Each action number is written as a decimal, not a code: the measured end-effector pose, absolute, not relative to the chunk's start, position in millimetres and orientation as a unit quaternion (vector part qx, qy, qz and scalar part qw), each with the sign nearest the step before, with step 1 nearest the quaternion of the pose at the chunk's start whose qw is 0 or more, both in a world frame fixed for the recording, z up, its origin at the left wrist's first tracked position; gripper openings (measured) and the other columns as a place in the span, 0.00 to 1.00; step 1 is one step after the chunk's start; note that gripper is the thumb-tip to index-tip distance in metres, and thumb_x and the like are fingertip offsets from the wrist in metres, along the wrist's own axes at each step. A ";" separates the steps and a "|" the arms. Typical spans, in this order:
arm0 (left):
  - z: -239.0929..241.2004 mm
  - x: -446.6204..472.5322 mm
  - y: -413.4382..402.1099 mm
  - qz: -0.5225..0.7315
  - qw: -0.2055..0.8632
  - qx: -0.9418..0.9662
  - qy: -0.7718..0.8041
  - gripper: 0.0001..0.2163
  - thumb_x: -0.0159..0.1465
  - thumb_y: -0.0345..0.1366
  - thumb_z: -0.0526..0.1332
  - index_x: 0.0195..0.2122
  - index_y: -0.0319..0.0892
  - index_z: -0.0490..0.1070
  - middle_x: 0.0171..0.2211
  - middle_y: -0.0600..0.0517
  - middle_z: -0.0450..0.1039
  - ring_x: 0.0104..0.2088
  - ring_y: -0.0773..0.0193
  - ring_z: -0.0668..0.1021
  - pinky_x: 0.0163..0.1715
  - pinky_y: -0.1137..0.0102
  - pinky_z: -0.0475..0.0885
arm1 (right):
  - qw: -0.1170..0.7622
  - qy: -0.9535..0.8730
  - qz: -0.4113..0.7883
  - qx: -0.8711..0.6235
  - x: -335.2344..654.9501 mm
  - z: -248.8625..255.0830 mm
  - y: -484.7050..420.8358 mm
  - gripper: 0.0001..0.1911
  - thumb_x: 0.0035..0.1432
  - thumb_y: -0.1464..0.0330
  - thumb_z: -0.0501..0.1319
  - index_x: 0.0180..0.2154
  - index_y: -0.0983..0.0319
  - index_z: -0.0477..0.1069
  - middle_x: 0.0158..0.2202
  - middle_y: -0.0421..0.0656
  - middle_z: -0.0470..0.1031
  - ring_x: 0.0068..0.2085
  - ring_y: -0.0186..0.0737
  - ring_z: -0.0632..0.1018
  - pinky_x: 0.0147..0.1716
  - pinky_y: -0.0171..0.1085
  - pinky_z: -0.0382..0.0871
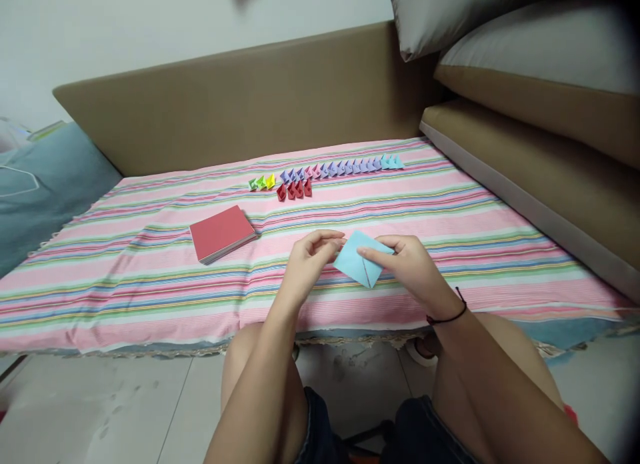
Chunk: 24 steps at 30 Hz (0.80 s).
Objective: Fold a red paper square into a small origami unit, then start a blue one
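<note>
A square of light blue folded paper (356, 263), with a dark crease line down its lower half, is held tilted above the striped cloth. My right hand (413, 264) pinches its right side, thumb on top and fingers behind. At the upper left edge of the paper, my left hand (311, 261) has its fingers curled with thumb and fingertips close together; its contact with the edge is partly hidden. Farther back stand rows of small folded paper pieces: purple and pink ones (340, 169), light blue ones (392, 162), dark red ones (295, 190), and green and yellow ones (261, 183).
A stack of paper with a red top sheet (223, 233) lies to the left on the striped cloth (150, 277). Behind rises a brown backboard (250, 101). Cushions (540, 124) are piled at the right, and a blue-grey cushion (55, 167) sits at the left.
</note>
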State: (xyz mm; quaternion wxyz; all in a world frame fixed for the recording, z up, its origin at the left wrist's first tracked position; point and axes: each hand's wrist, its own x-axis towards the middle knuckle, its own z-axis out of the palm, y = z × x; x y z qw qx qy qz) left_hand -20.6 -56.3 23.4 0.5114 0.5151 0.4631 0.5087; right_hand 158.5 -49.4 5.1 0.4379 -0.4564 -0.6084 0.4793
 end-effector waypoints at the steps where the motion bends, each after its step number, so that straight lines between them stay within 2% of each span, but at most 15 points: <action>1: 21.9 -16.5 -57.1 0.501 0.509 0.522 0.466 0.10 0.53 0.39 0.65 0.33 0.39 0.76 0.31 0.50 0.77 0.31 0.66 0.77 0.31 0.73 0.71 | 0.426 -0.616 0.488 -0.449 154.4 4.5 -50.9 0.15 0.50 0.58 0.64 0.23 0.64 0.71 0.21 0.38 0.66 0.25 0.34 0.67 0.24 0.33 0.60; 4: 16.7 -10.3 -57.9 0.489 0.489 0.540 0.480 0.09 0.52 0.40 0.66 0.28 0.38 0.75 0.24 0.53 0.74 0.24 0.71 0.72 0.24 0.76 0.65 | 0.405 -0.621 0.511 -0.435 145.9 3.1 -53.5 0.16 0.49 0.58 0.65 0.21 0.64 0.70 0.21 0.38 0.67 0.25 0.34 0.69 0.23 0.33 0.61; 6: 14.1 -11.6 -57.1 0.488 0.482 0.538 0.490 0.10 0.52 0.40 0.67 0.26 0.38 0.75 0.21 0.54 0.72 0.21 0.72 0.70 0.21 0.77 0.63 | 0.403 -0.604 0.537 -0.430 144.6 2.5 -53.2 0.14 0.47 0.58 0.66 0.26 0.64 0.73 0.24 0.40 0.72 0.27 0.37 0.73 0.25 0.33 0.65; 9: 12.1 -16.1 -55.2 0.487 0.483 0.525 0.504 0.10 0.51 0.40 0.67 0.26 0.38 0.75 0.20 0.54 0.70 0.20 0.72 0.68 0.19 0.76 0.60 | 0.410 -0.572 0.575 -0.417 146.9 1.5 -50.2 0.16 0.44 0.60 0.68 0.34 0.63 0.74 0.31 0.43 0.78 0.33 0.42 0.77 0.31 0.37 0.71; 12: 11.8 -18.7 -53.5 0.485 0.484 0.520 0.510 0.11 0.51 0.41 0.67 0.27 0.38 0.76 0.20 0.55 0.71 0.20 0.72 0.68 0.20 0.76 0.61 | 0.423 -0.568 0.584 -0.396 149.8 0.6 -47.2 0.15 0.47 0.61 0.67 0.35 0.63 0.75 0.31 0.44 0.79 0.34 0.42 0.79 0.36 0.39 0.72; 16: 12.5 -18.6 -52.6 0.503 0.474 0.516 0.506 0.12 0.50 0.42 0.67 0.28 0.37 0.75 0.23 0.52 0.74 0.23 0.69 0.73 0.23 0.75 0.65 | 0.429 -0.552 0.612 -0.370 151.2 1.5 -46.7 0.18 0.53 0.62 0.62 0.45 0.63 0.73 0.36 0.45 0.79 0.36 0.40 0.79 0.38 0.41 0.74; 18: 12.8 -17.5 -53.0 0.515 0.484 0.511 0.490 0.13 0.50 0.41 0.67 0.34 0.38 0.73 0.24 0.52 0.74 0.24 0.68 0.74 0.25 0.75 0.66 | 0.446 -0.540 0.614 -0.364 151.4 2.0 -47.2 0.20 0.55 0.63 0.61 0.49 0.62 0.70 0.37 0.45 0.78 0.36 0.39 0.79 0.38 0.41 0.75; 21: 12.5 -15.1 -53.5 0.536 0.505 0.513 0.441 0.20 0.51 0.37 0.68 0.44 0.42 0.67 0.30 0.52 0.76 0.27 0.67 0.76 0.27 0.73 0.69 | 0.501 -0.525 0.590 -0.354 152.5 3.2 -47.7 0.18 0.56 0.63 0.60 0.49 0.61 0.70 0.37 0.44 0.78 0.34 0.38 0.79 0.36 0.40 0.76; 24: 11.3 -14.1 -53.2 0.549 0.471 0.546 0.423 0.13 0.52 0.35 0.66 0.39 0.41 0.70 0.37 0.49 0.76 0.33 0.64 0.77 0.31 0.73 0.70 | 0.522 -0.532 0.576 -0.336 155.6 6.8 -47.8 0.16 0.58 0.64 0.58 0.48 0.58 0.71 0.42 0.44 0.77 0.36 0.39 0.79 0.35 0.39 0.77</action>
